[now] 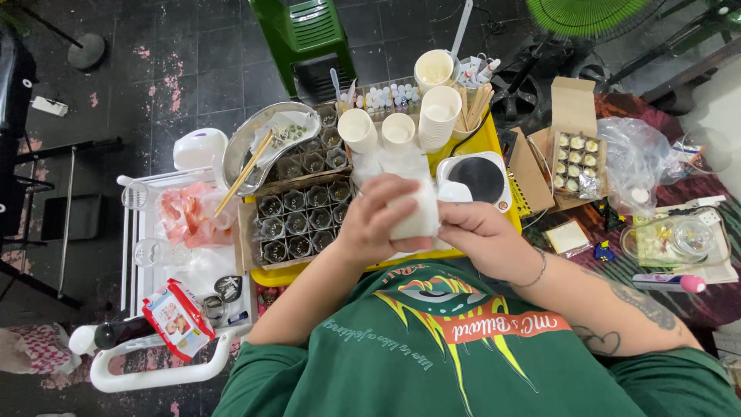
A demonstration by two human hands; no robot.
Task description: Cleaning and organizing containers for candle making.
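1. Left hand [378, 220] curls closed over a small white cup [417, 212], with the fingers wrapped across its top and near side, so the cup is held close to the chest where the eyes can look straight down on it.
2. Right hand [482, 235] grips the same white cup from the other side. It meets the left hand at the cup, seemingly to steady it. What, if anything, is inside the cup is hidden by the fingers.
3. Just beyond both hands lies a yellow table [494, 135], crowded with supplies within arm's reach.
4. Ahead of the left hand sits a cardboard tray of small dark cups [297, 220], set in rows so that each stands upright and apart from its neighbour.
5. Further out from that hand, a metal bowl [266, 135] carries wooden chopsticks [243, 174], which lean over its rim and probably rest there to stay off the table.
6. Straight ahead of the hands are stacks of white paper cups [436, 112], and just beyond the right hand is a small round hot plate [478, 179].
7. Well out past the right hand, an open cardboard box [575, 150] holds rows of small filled cups, kept apart from the empty ones.
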